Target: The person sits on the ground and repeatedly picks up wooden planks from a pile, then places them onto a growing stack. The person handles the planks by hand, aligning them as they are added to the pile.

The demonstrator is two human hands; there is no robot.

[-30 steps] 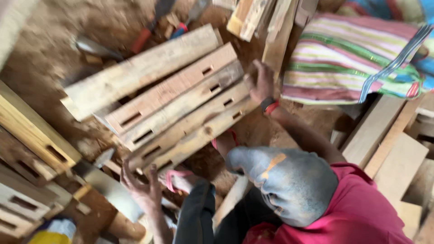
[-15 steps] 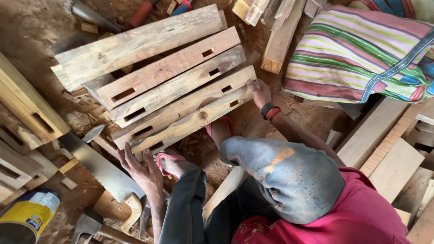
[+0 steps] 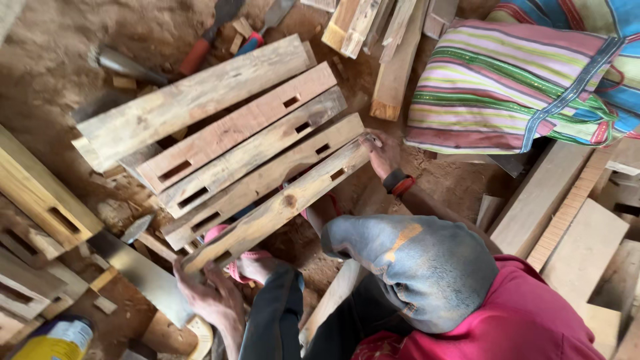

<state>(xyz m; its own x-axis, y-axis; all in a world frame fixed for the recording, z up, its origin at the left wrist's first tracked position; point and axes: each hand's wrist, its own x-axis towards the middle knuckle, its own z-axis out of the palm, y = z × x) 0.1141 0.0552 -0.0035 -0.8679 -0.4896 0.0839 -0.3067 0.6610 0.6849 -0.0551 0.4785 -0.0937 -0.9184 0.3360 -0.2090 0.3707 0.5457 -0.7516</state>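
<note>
Already four slotted planks [image 3: 220, 133] lie side by side. The nearest plank [image 3: 280, 207] rests beside them, left hand [image 3: 207, 293] and right hand [image 3: 381, 152] grasping its ends, not yet let go.

The yellow-and-blue tin can [image 3: 57, 340] is cropped at the bottom edge, and the grey cap [image 3: 417, 270] totally hides the face.

Under me is a sawdust-strewn dirt floor [image 3: 60, 73]; on it lie mortised planks [image 3: 247, 127], a handsaw [image 3: 143, 277], chisels [image 3: 207, 37], a striped bag [image 3: 507, 87] and offcuts [image 3: 573, 233].
</note>
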